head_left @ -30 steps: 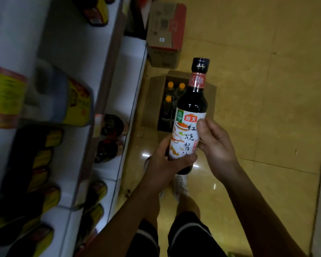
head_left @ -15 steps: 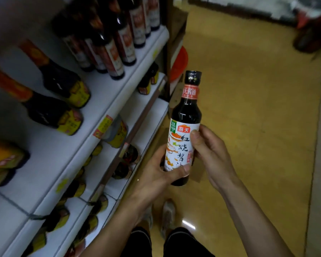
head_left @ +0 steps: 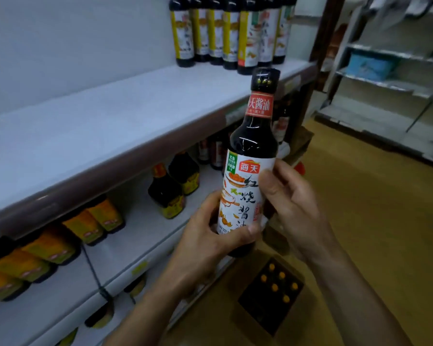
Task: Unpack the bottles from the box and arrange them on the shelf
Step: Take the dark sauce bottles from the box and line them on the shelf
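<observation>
I hold a dark soy sauce bottle (head_left: 254,146) upright, with a white label and a black cap. My left hand (head_left: 210,236) wraps its lower part from the left and below. My right hand (head_left: 288,201) grips the label from the right. The bottle is level with the front edge of a wide white shelf (head_left: 98,126), whose left and middle are bare. A row of similar bottles (head_left: 225,31) stands at that shelf's far right end. Below on the floor sits the open cardboard box (head_left: 273,288) with several orange-capped bottles inside.
Lower shelves (head_left: 125,245) carry squat dark bottles with yellow labels. A brown post (head_left: 320,46) ends the shelving unit. Another shelf unit (head_left: 390,78) stands across the yellowish tiled aisle floor (head_left: 373,221) at the right.
The view has lifted from the floor and box up to the upper shelf. The bottle has risen with it, still held in both hands.
</observation>
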Motion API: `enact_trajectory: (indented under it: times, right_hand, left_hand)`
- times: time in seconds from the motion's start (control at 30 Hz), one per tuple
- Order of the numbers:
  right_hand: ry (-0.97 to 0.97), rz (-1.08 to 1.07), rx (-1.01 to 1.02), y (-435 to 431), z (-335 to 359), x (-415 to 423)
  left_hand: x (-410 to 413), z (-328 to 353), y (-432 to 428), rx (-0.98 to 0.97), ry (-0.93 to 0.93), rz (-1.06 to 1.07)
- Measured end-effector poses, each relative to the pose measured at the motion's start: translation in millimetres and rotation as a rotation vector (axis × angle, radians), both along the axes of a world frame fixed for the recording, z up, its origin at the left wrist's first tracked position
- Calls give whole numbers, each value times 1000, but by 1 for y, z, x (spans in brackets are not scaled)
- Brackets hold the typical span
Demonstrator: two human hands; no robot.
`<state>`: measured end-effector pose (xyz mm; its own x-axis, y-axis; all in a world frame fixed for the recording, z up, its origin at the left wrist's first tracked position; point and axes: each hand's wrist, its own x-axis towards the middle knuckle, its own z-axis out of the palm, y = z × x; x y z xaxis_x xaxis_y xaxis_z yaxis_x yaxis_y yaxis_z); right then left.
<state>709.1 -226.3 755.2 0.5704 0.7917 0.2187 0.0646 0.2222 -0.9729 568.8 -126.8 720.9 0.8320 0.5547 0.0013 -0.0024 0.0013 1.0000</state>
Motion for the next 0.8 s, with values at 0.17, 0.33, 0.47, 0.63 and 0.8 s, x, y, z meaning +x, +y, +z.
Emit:
enact_trajectory:
  times: [0.17,0.33,0.47,0.63,0.8]
  right_hand:
    - [-92,134,45,48,47,-30]
    - [-164,247,103,101,82,-76]
    - [-169,327,156,141,104,-118]
    - [-236,394,187,191,126,-173]
    - [-278,464,214,234,138,-226]
  left_hand:
    - [-40,38,36,90,-63,134]
    - [-94,70,76,223,-55,255]
    - [-141,92,105,258,-78,339]
    - [-202,113,141,331,-64,445]
    - [-257,128,175,380,-39,533]
